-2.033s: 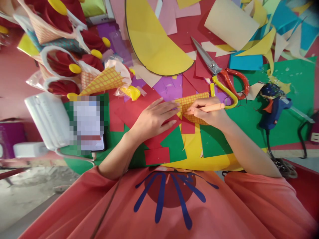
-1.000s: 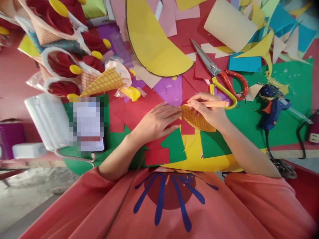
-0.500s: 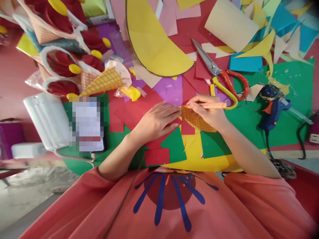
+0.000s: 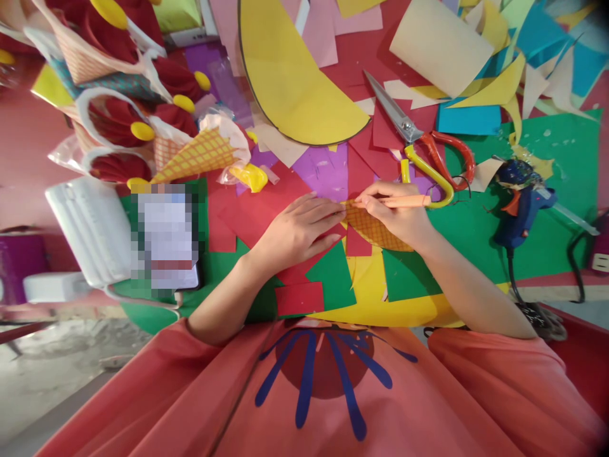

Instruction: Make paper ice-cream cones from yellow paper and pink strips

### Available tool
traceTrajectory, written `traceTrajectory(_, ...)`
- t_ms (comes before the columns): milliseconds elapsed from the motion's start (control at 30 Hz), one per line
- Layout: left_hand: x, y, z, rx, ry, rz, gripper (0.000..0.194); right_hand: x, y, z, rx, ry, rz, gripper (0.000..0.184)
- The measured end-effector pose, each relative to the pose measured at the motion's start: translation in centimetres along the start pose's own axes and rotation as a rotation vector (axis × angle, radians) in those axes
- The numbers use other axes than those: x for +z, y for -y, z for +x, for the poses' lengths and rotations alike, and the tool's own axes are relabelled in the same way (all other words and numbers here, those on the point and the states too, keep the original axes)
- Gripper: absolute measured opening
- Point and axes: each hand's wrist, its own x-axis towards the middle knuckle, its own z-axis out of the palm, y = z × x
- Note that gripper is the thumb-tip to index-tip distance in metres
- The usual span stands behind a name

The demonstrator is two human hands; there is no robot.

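My left hand (image 4: pixel 297 235) lies flat with its fingers stretched out, resting over red paper and on the pointed left end of a yellow cone-shaped paper piece (image 4: pixel 375 230). Brown crisscross lines cover that piece. In my right hand (image 4: pixel 402 219) is an orange marker (image 4: pixel 406 201), pinched between thumb and fingers with its tip end at the piece's upper edge. The marker's tip is too small to make out. Just beyond the right hand lie scissors (image 4: pixel 413 136) with one red and one yellow handle, blades pointing up and left.
A large yellow paper shape (image 4: pixel 295 82) lies ahead. Finished paper cones (image 4: pixel 200 155) crowd the upper left, above a phone (image 4: pixel 166 238) and a white case (image 4: pixel 88 231). A blue glue gun (image 4: pixel 518 209) sits on green paper at right, near a cream roll (image 4: pixel 442 47) and coloured scraps.
Both hands stay almost in the same place. The marker has barely shifted along the paper piece's upper edge, and the whole view has moved very slightly.
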Motion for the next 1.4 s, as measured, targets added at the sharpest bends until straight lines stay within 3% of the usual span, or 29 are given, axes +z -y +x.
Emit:
traceTrajectory(133, 0.03, 0.02, -0.03, -0.01, 0.012, 0.004, 0.037, -0.04, 0.25, -0.01, 0.056, 0.038, 0.004, 0.02)
traceTrajectory(333, 0.03, 0.0, -0.03, -0.012, -0.002, -0.014, 0.037, 0.09, 0.26, 0.0, 0.045, -0.016, 0.036, 0.02)
traceTrajectory(633, 0.07, 0.03, -0.08, -0.001, -0.014, 0.017, 0.037, -0.07, 0.26, -0.16, 0.031, 0.076, -0.075, 0.021)
traceTrajectory(933, 0.0, 0.04, -0.07, -0.025, 0.015, -0.013, 0.037, -0.3, 0.44, 0.04, 0.074, 0.156, 0.064, 0.021)
traceTrajectory(1167, 0.0, 0.25, -0.17, -0.021, -0.004, 0.027, 0.036, 0.04, 0.27, 0.15, 0.085, -0.021, 0.195, 0.021)
traceTrajectory(1400, -0.08, 0.35, -0.16, -0.043, 0.016, 0.049, 0.037, 0.13, 0.35, 0.02, 0.046, -0.005, 0.082, 0.021)
